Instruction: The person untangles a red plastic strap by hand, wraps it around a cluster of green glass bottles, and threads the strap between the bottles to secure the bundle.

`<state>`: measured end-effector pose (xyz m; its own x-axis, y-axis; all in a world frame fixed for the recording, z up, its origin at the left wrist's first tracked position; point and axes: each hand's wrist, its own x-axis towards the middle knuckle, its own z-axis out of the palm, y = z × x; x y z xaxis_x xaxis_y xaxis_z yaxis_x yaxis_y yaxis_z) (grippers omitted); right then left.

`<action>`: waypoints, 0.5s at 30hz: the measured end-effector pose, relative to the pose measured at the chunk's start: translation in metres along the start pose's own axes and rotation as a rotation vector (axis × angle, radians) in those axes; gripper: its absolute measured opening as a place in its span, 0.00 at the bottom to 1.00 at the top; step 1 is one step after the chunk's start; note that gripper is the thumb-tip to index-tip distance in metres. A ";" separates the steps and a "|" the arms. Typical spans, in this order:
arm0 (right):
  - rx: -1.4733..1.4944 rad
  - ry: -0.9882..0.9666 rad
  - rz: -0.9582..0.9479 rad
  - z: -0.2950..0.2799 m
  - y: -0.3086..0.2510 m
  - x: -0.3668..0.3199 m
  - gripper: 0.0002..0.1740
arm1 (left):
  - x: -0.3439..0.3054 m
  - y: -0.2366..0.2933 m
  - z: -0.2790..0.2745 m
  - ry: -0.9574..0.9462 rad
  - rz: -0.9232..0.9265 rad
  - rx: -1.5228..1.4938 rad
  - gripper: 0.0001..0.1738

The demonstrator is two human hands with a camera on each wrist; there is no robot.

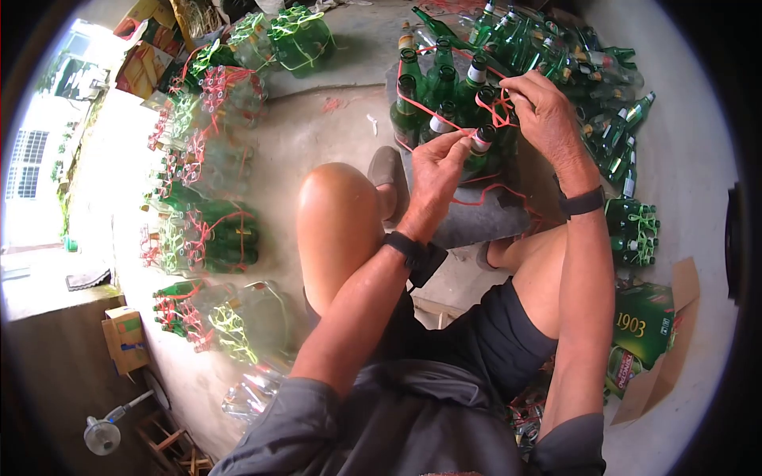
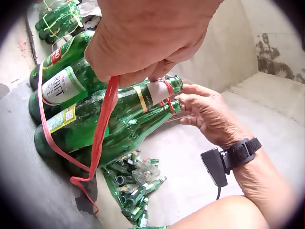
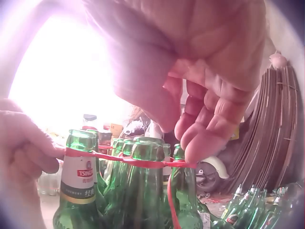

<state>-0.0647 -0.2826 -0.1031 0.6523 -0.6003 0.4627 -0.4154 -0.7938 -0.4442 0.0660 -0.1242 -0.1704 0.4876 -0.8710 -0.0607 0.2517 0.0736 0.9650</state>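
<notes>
Green glass beer bottles (image 1: 443,83) stand upright in a tight cluster, with a red plastic strap (image 1: 432,116) running around them and looped about several necks. My left hand (image 1: 439,173) pinches the strap beside a white-labelled bottle neck at the near side. In the left wrist view, a length of strap (image 2: 105,119) hangs down from that hand's fingers. My right hand (image 1: 548,119) has curled fingers at the strap loops on the right-side necks. Seen from the right wrist, its fingertips (image 3: 193,155) meet the strap at a bottle neck, below the overhanging palm.
Loose green bottles (image 1: 548,51) lie piled at the back right. Tied bottle bundles (image 1: 230,234) line the left side. A grey slab-like surface (image 1: 480,226) lies under the cluster, close to my knees. An opened carton (image 1: 647,329) stands at the right.
</notes>
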 end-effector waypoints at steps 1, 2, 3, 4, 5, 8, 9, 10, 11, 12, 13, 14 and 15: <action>-0.004 -0.012 -0.044 0.002 0.000 0.000 0.10 | 0.000 -0.001 0.001 0.014 -0.005 -0.006 0.19; -0.002 -0.016 -0.047 0.003 -0.001 0.000 0.10 | 0.000 -0.003 0.001 0.027 -0.010 -0.012 0.19; -0.029 -0.026 -0.069 0.005 -0.003 -0.001 0.10 | 0.001 -0.003 0.001 0.033 -0.011 -0.012 0.19; -0.055 -0.037 -0.090 0.007 -0.005 -0.002 0.09 | 0.002 -0.004 0.000 0.031 -0.035 -0.022 0.18; -0.053 -0.040 -0.090 0.009 -0.007 -0.003 0.09 | 0.002 -0.005 0.000 0.026 -0.059 -0.033 0.18; 0.063 -0.130 -0.013 0.011 -0.010 -0.003 0.10 | 0.004 -0.005 0.000 0.039 -0.072 -0.051 0.18; 0.069 -0.134 -0.021 0.013 -0.008 -0.004 0.11 | 0.005 -0.006 -0.001 0.040 -0.076 -0.052 0.18; 0.074 -0.139 -0.029 0.016 -0.007 -0.004 0.11 | 0.007 -0.008 -0.002 0.031 -0.076 -0.054 0.17; 0.075 -0.142 -0.026 0.017 -0.006 -0.004 0.11 | 0.009 -0.010 -0.003 0.021 -0.077 -0.057 0.17; 0.075 -0.145 -0.025 0.017 -0.005 -0.003 0.12 | 0.010 -0.011 -0.003 0.022 -0.080 -0.058 0.17; 0.074 -0.147 -0.024 0.017 -0.005 -0.002 0.12 | 0.012 -0.012 -0.004 0.016 -0.080 -0.068 0.17; 0.075 -0.149 -0.023 0.017 -0.005 -0.002 0.12 | 0.013 -0.013 -0.004 0.011 -0.080 -0.078 0.16; 0.082 -0.151 -0.023 0.017 -0.005 -0.002 0.12 | 0.014 -0.015 -0.005 0.013 -0.083 -0.078 0.16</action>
<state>-0.0535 -0.2757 -0.1147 0.7514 -0.5556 0.3559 -0.3503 -0.7931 -0.4983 0.0730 -0.1352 -0.1874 0.4728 -0.8695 -0.1429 0.3555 0.0398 0.9338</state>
